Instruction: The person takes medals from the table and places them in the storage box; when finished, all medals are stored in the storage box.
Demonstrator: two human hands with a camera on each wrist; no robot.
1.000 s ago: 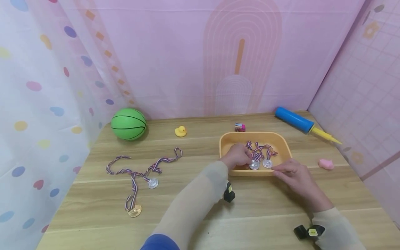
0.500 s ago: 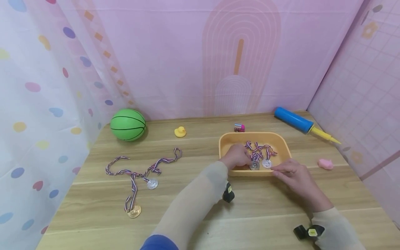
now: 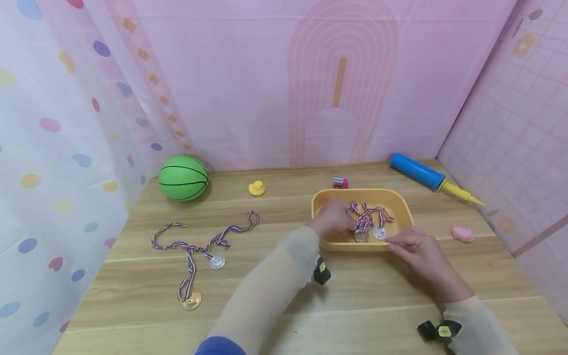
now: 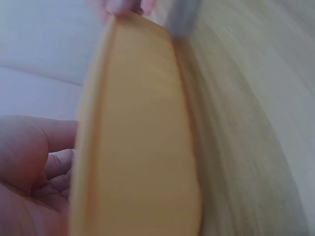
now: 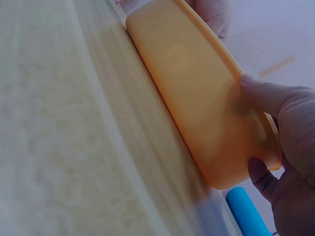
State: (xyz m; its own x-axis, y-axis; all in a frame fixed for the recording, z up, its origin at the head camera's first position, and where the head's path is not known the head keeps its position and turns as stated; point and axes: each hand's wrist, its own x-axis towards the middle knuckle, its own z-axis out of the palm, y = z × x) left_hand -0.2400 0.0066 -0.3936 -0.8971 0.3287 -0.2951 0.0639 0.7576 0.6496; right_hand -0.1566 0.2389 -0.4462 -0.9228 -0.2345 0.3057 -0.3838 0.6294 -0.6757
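In the head view a yellow-orange plastic bin [image 3: 366,246] stands on the table. Inside it lie silver medals, one silver medal [image 3: 379,233] near the front right and another medal [image 3: 361,235] beside it, their striped ribbons [image 3: 365,217] bunched behind. My left hand [image 3: 334,217] reaches over the front left rim into the bin, close by the ribbons. Its fingertips are hidden behind the bin wall in the left wrist view, so I cannot tell whether they hold anything. My right hand [image 3: 419,249] grips the front right corner, thumb outside the wall in the right wrist view.
Left of the bin lie a gold medal [image 3: 192,301] and a silver medal [image 3: 217,262] with ribbons spread out. Behind are a green ball [image 3: 183,178], a rubber duck [image 3: 257,188] and a toy truck [image 3: 340,182]. A blue pump [image 3: 417,171] and pink toy [image 3: 463,234] lie right.
My left hand has shifted slightly left inside the bin, away from the nearer medal, which shows more fully. The right hand stays at the rim.
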